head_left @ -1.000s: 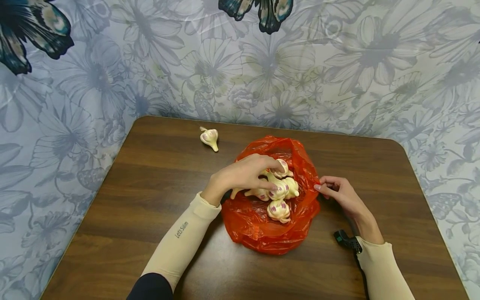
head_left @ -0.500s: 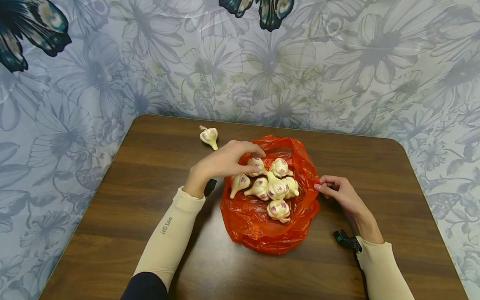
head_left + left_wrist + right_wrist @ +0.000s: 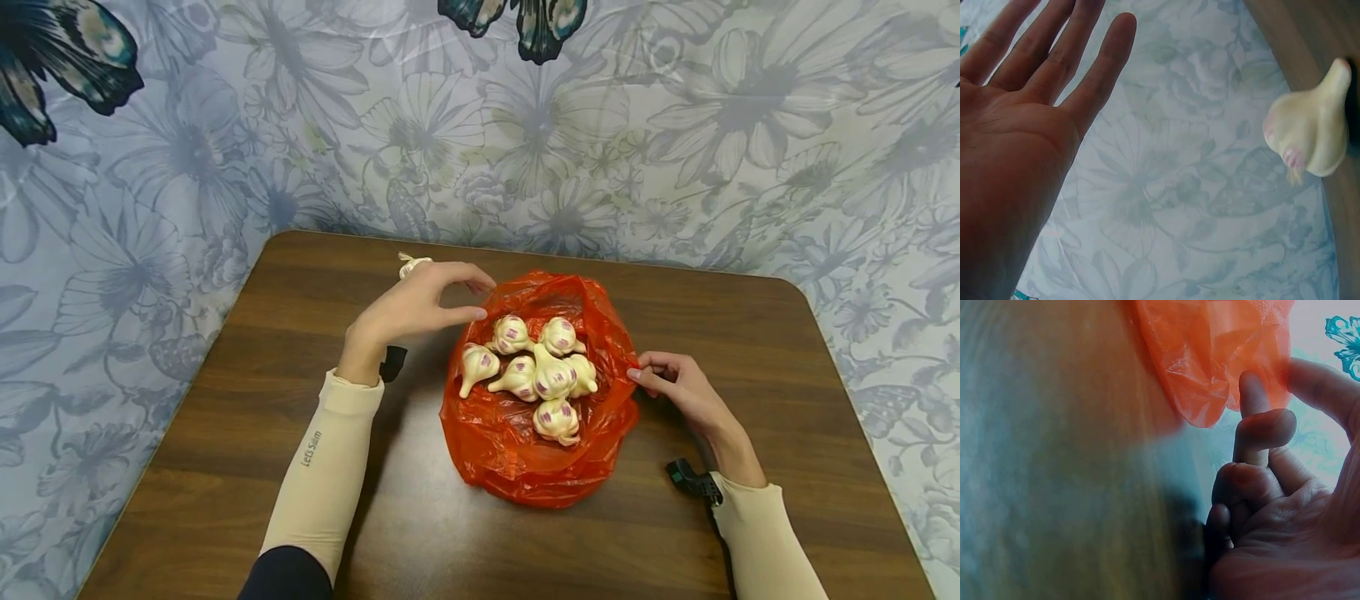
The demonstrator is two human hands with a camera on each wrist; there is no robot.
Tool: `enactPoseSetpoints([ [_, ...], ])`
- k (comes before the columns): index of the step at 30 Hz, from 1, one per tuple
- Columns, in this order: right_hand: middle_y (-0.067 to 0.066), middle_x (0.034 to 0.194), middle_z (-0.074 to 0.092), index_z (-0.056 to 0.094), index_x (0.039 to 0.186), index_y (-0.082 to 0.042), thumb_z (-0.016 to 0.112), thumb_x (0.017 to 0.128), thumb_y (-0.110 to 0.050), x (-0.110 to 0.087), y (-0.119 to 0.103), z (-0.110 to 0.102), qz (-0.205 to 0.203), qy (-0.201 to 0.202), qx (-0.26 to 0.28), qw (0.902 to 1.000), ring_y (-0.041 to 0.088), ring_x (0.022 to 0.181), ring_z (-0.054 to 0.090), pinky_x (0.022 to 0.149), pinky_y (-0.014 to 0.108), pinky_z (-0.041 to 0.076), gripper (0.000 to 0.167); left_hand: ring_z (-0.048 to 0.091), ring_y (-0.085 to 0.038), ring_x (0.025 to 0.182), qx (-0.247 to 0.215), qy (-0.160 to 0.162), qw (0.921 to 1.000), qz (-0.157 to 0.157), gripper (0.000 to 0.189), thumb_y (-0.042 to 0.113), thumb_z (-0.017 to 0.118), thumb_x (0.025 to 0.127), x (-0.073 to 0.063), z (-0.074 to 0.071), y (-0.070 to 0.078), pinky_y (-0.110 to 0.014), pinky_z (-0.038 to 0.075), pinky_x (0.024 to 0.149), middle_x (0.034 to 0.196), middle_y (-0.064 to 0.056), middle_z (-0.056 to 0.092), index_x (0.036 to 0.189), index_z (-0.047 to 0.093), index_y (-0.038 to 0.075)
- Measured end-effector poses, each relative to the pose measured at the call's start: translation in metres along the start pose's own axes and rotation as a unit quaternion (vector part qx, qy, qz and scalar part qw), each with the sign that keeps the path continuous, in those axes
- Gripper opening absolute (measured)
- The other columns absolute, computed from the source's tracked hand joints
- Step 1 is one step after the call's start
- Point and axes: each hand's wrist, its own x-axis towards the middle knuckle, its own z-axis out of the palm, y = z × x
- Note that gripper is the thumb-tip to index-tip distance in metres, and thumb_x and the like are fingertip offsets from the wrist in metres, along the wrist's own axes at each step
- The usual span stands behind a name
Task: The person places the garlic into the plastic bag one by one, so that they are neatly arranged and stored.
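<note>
A red plastic bag (image 3: 517, 454) lies spread on the wooden table with several garlic bulbs (image 3: 555, 379) in its opening. My right hand (image 3: 686, 392) pinches the bag's right edge between thumb and fingers. In the right wrist view, the thin plastic (image 3: 1194, 369) hangs at the fingertips. My left hand (image 3: 416, 304) is over the bag's upper left rim, fingers extended and nothing in its grasp. Its palm (image 3: 1016, 137) shows bare in the left wrist view. Behind it at the far left sits a lone garlic bulb (image 3: 1313, 128), partly hidden by the hand in the head view.
The brown table (image 3: 247, 400) ends at a rounded back edge against a wall (image 3: 637, 150) with a flower and butterfly pattern. A small dark camera (image 3: 693, 479) is strapped at the right wrist, with a cable along the sleeve.
My left hand has come out of the bag from among the bulbs and moved left, uncovering them. A bulb now shows at the bag's upper left. The right hand keeps its pinch.
</note>
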Motion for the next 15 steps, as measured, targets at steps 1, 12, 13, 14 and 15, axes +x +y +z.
enactPoseSetpoints([
  [1, -0.001, 0.071, 0.053, 0.067, 0.099, 0.001, 0.066, 0.104, -0.015, 0.000, 0.000, 0.000, 0.001, 0.000, 0.000, 1.0000, 0.028, 0.065, 0.044, 0.056, 0.037, 0.033, 0.017, 0.066, -0.023, 0.119, 0.002, 0.003, 1.0000, -0.003, 0.038, 0.025, 0.077, 0.099, 0.000, -0.001, -0.001, -0.044, 0.052, 0.108, 0.129, -0.008, 0.072, 0.133, 0.070, 0.010],
  [12, -0.003, 0.072, 0.055, 0.067, 0.100, 0.001, 0.066, 0.104, -0.015, 0.000, 0.002, 0.000, 0.008, -0.002, 0.011, 0.9999, 0.024, 0.065, 0.047, 0.057, 0.040, 0.033, 0.017, 0.066, -0.024, 0.115, 0.003, 0.051, 0.9972, -0.054, 0.034, 0.027, 0.079, 0.097, -0.014, -0.020, -0.032, -0.051, 0.052, 0.105, 0.126, -0.001, 0.073, 0.128, 0.073, 0.016],
  [13, -0.003, 0.072, 0.055, 0.067, 0.100, 0.001, 0.066, 0.104, -0.015, 0.000, 0.002, -0.001, 0.008, -0.002, 0.010, 0.9999, 0.024, 0.065, 0.046, 0.056, 0.039, 0.032, 0.017, 0.067, -0.024, 0.114, 0.003, 0.058, 0.9965, -0.059, 0.033, 0.026, 0.080, 0.096, -0.017, -0.024, -0.035, -0.053, 0.052, 0.103, 0.124, -0.001, 0.073, 0.127, 0.073, 0.016],
  [14, -0.003, 0.072, 0.055, 0.067, 0.100, 0.001, 0.066, 0.104, -0.015, 0.001, 0.002, -0.001, 0.007, -0.001, 0.010, 0.9999, 0.025, 0.065, 0.046, 0.056, 0.039, 0.032, 0.017, 0.067, -0.024, 0.112, 0.004, 0.066, 0.9956, -0.066, 0.032, 0.026, 0.079, 0.096, -0.019, -0.027, -0.039, -0.054, 0.052, 0.103, 0.124, -0.002, 0.074, 0.126, 0.073, 0.016],
  [15, -0.003, 0.071, 0.054, 0.067, 0.099, 0.001, 0.066, 0.104, -0.015, 0.001, 0.002, -0.001, 0.008, -0.001, 0.011, 0.9999, 0.025, 0.065, 0.046, 0.056, 0.039, 0.032, 0.017, 0.068, -0.024, 0.110, 0.005, 0.074, 0.9946, -0.072, 0.030, 0.025, 0.079, 0.096, -0.022, -0.030, -0.043, -0.053, 0.052, 0.102, 0.121, -0.002, 0.074, 0.125, 0.074, 0.017],
])
